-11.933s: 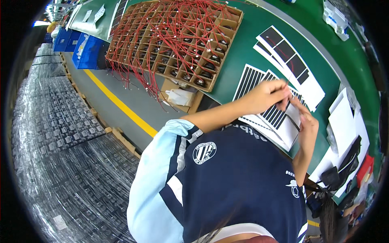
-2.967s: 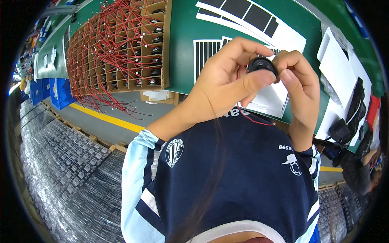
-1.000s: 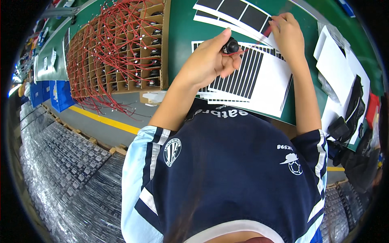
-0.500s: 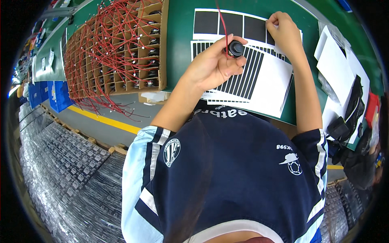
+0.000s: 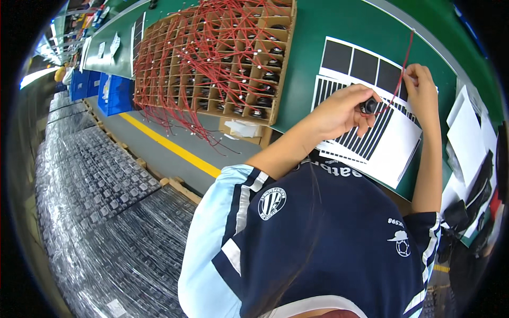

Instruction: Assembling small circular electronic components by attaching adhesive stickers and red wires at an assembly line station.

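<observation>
My left hand (image 5: pixel 347 112) is closed around a small round black speaker (image 5: pixel 369 106), held above the papers between thumb and fingers. Its thin red wire (image 5: pixel 406 59) rises past my right hand toward the far table edge. My right hand (image 5: pixel 422 90) has its fingers pinched together at the right end of a white sheet with large black squares (image 5: pixel 363 64). Whatever lies between those fingertips is hidden. Below both hands, white sheets with black stripes (image 5: pixel 371 139) overlap, a mostly blank white one (image 5: pixel 398 146) among them.
On the left of the green table (image 5: pixel 310 32) stands a divided cardboard box (image 5: pixel 283 69) of speakers with tangled red wires. White papers (image 5: pixel 469 124) and a black bag (image 5: pixel 480 180) lie at the right. Blue bins (image 5: pixel 117 95) and plastic-wrapped stacks (image 5: pixel 95 185) are at the left.
The view has swung left, so everything sits further right in the picture. The speaker stays in my left hand, now nearer my right hand, which is still pinched at the sheet.
</observation>
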{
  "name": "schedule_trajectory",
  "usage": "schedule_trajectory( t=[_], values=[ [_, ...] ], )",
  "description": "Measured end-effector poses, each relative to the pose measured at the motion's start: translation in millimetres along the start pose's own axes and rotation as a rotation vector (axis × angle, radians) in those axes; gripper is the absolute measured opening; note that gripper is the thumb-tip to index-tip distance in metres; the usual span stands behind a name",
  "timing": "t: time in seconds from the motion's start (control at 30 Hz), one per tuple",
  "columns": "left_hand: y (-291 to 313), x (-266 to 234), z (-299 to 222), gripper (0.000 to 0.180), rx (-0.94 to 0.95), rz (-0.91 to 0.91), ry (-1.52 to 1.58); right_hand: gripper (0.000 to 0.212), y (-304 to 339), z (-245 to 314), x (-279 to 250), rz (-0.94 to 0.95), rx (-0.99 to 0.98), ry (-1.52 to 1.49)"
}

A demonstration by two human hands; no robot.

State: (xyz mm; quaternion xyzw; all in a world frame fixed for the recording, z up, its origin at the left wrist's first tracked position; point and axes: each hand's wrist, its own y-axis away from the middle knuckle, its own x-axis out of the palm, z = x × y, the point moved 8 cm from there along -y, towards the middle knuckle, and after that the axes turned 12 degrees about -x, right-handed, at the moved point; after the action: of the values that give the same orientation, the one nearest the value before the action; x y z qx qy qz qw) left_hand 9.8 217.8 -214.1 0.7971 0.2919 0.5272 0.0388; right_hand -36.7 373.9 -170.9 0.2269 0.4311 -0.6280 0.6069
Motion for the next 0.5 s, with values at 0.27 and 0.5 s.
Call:
schedule_trajectory(
  t=[0.27, 0.5],
  values=[
    [5, 4, -6, 0.027, 0.060, -0.073, -0.010, 0.011, -3, -2, -2, -0.069, 0.149, 0.103],
    [20, 13, -18, 0.024, 0.182, -0.068, -0.045, 0.014, 31, 41, 6, -0.148, 0.204, -0.884]
  ],
)
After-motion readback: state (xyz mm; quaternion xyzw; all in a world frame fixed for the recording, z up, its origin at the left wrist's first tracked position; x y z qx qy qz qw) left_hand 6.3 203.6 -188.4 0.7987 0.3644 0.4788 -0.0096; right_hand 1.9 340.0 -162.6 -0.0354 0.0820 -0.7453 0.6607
